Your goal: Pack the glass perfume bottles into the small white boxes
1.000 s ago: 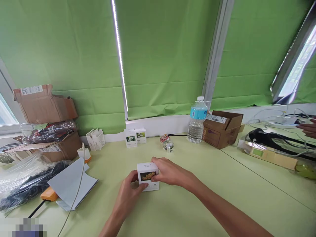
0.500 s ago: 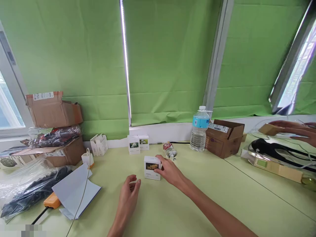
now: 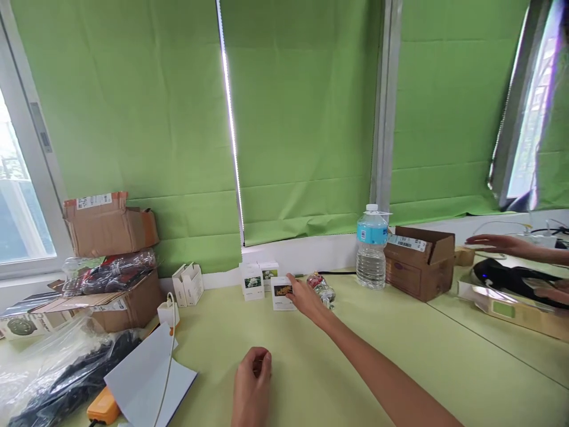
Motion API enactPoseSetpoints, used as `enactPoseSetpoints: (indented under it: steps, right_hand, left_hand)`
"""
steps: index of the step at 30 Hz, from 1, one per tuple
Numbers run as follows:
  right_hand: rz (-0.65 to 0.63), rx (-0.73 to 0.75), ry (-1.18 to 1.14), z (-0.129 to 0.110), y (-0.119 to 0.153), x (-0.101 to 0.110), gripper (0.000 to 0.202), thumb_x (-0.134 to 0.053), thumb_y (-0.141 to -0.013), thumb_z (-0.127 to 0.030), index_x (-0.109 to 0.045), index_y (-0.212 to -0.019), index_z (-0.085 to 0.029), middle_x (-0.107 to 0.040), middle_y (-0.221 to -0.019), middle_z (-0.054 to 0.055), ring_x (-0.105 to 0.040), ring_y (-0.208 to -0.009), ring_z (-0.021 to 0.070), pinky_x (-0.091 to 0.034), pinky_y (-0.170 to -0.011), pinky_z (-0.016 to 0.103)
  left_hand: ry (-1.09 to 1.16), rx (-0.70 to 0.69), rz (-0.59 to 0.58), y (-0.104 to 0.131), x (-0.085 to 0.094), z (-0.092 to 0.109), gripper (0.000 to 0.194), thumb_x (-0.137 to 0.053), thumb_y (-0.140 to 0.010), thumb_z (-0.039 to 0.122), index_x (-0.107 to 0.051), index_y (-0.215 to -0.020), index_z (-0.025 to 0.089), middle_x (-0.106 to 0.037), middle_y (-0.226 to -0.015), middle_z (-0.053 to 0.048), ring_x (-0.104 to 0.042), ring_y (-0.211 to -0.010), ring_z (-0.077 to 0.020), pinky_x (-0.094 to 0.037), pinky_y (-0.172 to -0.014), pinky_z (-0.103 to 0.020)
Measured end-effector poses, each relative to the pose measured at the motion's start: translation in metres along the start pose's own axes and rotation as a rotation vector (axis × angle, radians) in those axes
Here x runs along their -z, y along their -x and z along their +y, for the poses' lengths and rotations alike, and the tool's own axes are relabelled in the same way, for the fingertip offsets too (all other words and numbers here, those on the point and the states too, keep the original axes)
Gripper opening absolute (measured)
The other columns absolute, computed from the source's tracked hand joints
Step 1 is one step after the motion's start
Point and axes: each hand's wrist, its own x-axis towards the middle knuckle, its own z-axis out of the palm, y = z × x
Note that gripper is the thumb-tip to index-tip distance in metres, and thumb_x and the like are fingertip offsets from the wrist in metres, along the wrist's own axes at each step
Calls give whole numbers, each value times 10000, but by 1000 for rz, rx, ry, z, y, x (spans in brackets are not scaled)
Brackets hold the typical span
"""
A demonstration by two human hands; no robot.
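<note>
My right hand grips the right side of a white box with a dark picture of yellow flowers. That box stands upright on the green table, just right of and in front of a white box with white flowers and another with a green picture. Shiny wrapped ornaments lie right beside my right hand. Nearer the front, my left hand is above the table with its fingers curled, thumb and forefinger close together; nothing shows in it.
A water bottle and an open brown carton stand at the back right. Farther right, another person's hands reach over a black object. White sheets, a cable, plastic bags and stacked cartons fill the left.
My right hand has moved the yellow-flower box back, close to the other white boxes. My left hand has moved nearer the front edge and its fingers have curled. The view has shifted slightly.
</note>
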Motion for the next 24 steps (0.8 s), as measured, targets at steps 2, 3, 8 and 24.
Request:
enactPoseSetpoints:
  steps: [2, 3, 8, 24]
  right_hand:
    - [31, -24, -11, -5, -12, -7, 570, -563, -879, -186, -337, -1401, -161, -622, -1176, 180, -586, -1115, 292, -397, -884, 338]
    - [49, -35, -21, -8, -17, -12, 580, -549, -887, -188, -315, -1418, -168, -614, -1196, 176, -581, -1125, 288, -398, -892, 338]
    - [126, -152, -77, -25, -28, -57, 651, -476, -926, -211, -148, -1483, -130, -618, -1193, 175, -598, -1096, 269, -437, -870, 332]
    - [125, -192, -231, -12, -14, -84, 408, -578, -912, -322, -489, -1284, -179, -503, -1315, 102, -553, -1112, 254, -478, -913, 472]
  left_hand:
    - [-37, -2, 5, -5, -3, -6, 313, -526, -798, 498, -621, -798, 199, -615, -678, -28, -578, -651, -186, -450, -632, -285]
    - [-54, -6, 4, -7, -4, -9, 306, -519, -800, 494, -619, -785, 205, -622, -687, -32, -583, -658, -192, -452, -636, -290]
    - [-114, -17, -9, -12, -8, -17, 287, -479, -814, 470, -603, -747, 220, -638, -698, -41, -596, -680, -214, -452, -635, -301]
    - [-103, -7, -23, 4, 1, 14, 236, -515, -818, 414, -621, -722, 226, -620, -692, -16, -561, -674, -198, -422, -642, -279]
